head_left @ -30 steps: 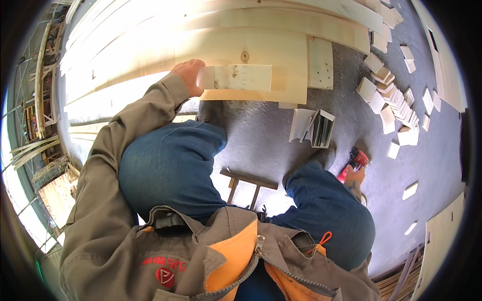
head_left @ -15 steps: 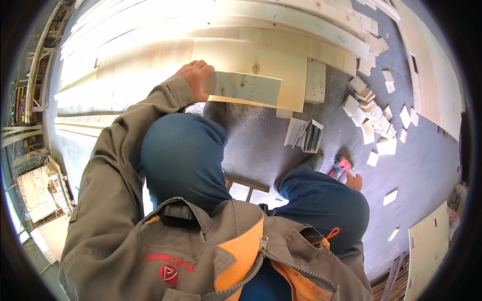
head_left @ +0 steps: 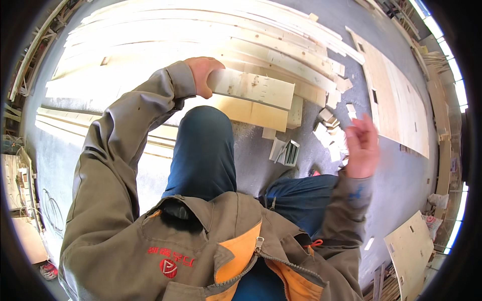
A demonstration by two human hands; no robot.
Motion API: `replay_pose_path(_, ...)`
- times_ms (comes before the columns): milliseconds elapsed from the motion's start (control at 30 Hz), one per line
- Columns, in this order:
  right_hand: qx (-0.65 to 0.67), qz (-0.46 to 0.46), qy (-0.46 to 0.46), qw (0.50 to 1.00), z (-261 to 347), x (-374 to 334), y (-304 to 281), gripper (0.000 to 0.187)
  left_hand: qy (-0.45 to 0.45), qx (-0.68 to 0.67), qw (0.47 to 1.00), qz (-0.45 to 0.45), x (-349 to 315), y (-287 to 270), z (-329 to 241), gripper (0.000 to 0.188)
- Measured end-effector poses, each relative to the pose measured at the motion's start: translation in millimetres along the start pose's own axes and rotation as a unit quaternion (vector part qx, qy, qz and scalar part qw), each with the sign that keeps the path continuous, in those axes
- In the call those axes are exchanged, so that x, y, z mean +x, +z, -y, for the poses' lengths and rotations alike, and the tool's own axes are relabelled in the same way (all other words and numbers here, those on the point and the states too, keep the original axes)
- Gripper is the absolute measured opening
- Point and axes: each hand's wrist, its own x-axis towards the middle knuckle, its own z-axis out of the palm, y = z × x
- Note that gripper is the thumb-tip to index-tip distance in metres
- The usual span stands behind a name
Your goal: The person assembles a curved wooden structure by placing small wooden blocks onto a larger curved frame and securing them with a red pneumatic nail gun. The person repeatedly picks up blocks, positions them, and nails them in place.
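My left hand [head_left: 202, 72] grips the left end of a short pale wooden board [head_left: 256, 88], fingers over its far edge and thumb on the near side. The board lies on a wider yellowish panel [head_left: 251, 113], with a line of small marks on its face. My right hand [head_left: 362, 153] is raised at the right, slightly blurred, fingers loosely apart with nothing in them. Beyond my right knee, only a red bit of the power tool [head_left: 316, 173] shows; my leg hides the rest. An opened small box [head_left: 288, 152] stands on the floor near my foot.
Long planks [head_left: 281, 42] lie stacked ahead. Several small wood offcuts [head_left: 329, 135] are heaped on the grey floor behind my right hand. A large panel with slots [head_left: 396, 95] lies at the right, and another panel [head_left: 410, 251] at the lower right.
My right hand has left the red power tool by my right knee and risen up and forward. My left hand stays on the board's end. The view has shifted toward the right.
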Motion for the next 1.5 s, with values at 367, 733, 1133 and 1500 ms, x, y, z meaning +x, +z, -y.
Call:
replay_pose_path(367, 0.263, 0.215, 0.161, 0.927, 51.6, -74.2, 118.3, 0.062, 0.034, -0.008, 0.999, -0.007, -53.5, -59.7, -26.6, 0.07)
replay_pose_path(733, 0.479, 0.232, 0.203, 0.822, 73.0, -68.7, 153.9, 0.046, 0.061, 0.029, 0.998, -0.006, -85.5, -77.4, -43.9, 0.062)
replay_pose_path(1133, 0.406, 0.161, 0.044, 0.899, 75.8, -72.4, 169.8, 0.032, 0.045, -0.037, 0.995, 0.081, -85.4, -71.9, -45.5, 0.058)
replay_pose_path(1500, 0.583, 0.147, 0.2, 0.774, 39.2, -81.3, 187.1, 0.025, 0.154, -0.081, 0.984, -0.039, -98.7, -37.1, -17.8, 0.068)
